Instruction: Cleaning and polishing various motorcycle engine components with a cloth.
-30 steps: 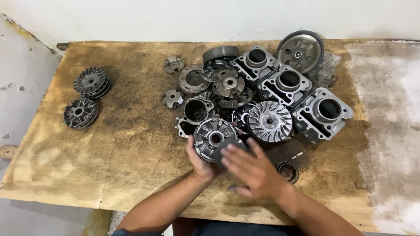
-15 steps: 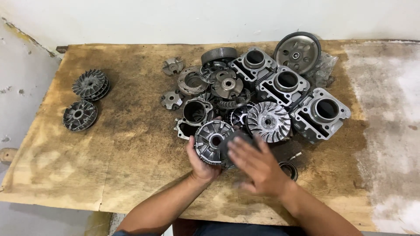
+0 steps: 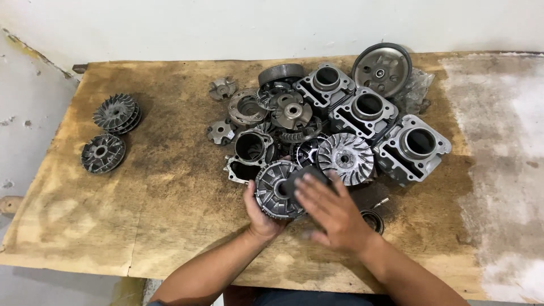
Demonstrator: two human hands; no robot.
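Observation:
My left hand [image 3: 262, 216] grips a round grey finned metal pulley disc [image 3: 273, 195] by its lower left rim, just above the wooden board's [image 3: 170, 187] near edge. My right hand [image 3: 331, 212] lies over the disc's right side, fingers spread, with a small dark flat piece [image 3: 303, 177] under its fingertips against the disc face. Right behind it sits a shiny finned fan pulley [image 3: 347, 157] in a heap of engine parts.
Three grey engine cylinders [image 3: 412, 147] [image 3: 365, 110] [image 3: 326, 82], a large round drum [image 3: 381, 68], hubs and small cams [image 3: 221, 131] fill the board's middle. Two dark finned discs [image 3: 116, 112] [image 3: 102, 152] lie apart at the left. A small ring [image 3: 373, 218] lies by my right wrist.
My right hand has slid up and left onto the disc's face. The left hand has kept its hold on the disc and barely moved.

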